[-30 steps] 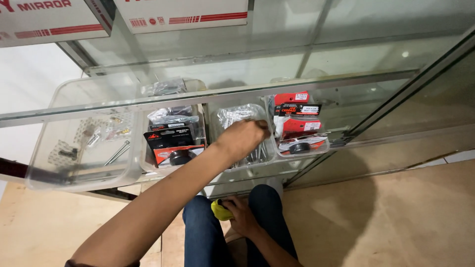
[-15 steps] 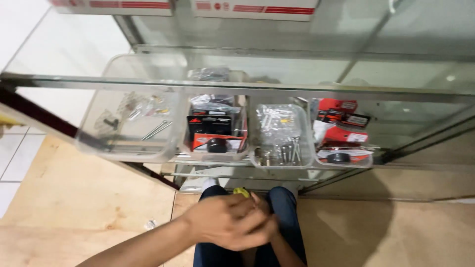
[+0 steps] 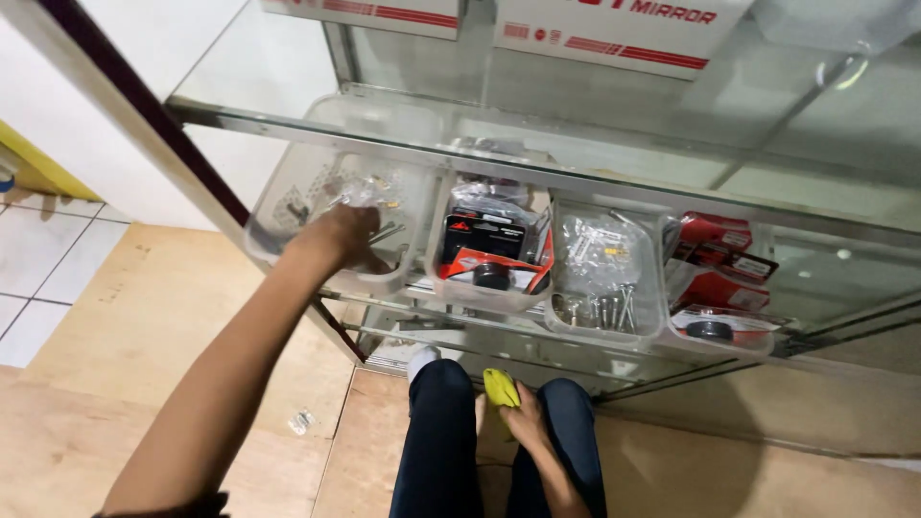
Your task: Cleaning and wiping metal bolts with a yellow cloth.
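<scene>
A person's left hand (image 3: 343, 233) reaches into the leftmost clear bin (image 3: 288, 251) on a glass shelf (image 3: 844, 251), fingers curled together over small metal parts (image 3: 369, 192) lying there; whether they grip one cannot be told, as the hand's back hides the fingertips. The bin's front wall sits just below the hand.

To the right of that hand, side by side along the same shelf, stand three more clear bins. The nearest holds red-and-black packets (image 3: 491, 249) with a dark round piece at the front. The next holds bagged screws (image 3: 600, 251) and loose bolts (image 3: 614, 309) standing at its front edge. The farthest holds red packets (image 3: 715, 264).

The right hand (image 3: 526, 422) rests low between the person's knees, well apart from the shelf, closed around a yellow cloth (image 3: 500, 387) that sticks up from the fist. Dark trousers (image 3: 436, 441) frame it on both sides.

White boxes (image 3: 624, 29) with red stripes sit on the shelf above. Plywood flooring (image 3: 144, 326) spreads below the left forearm, meeting white tiles (image 3: 38, 269) at the far left.
</scene>
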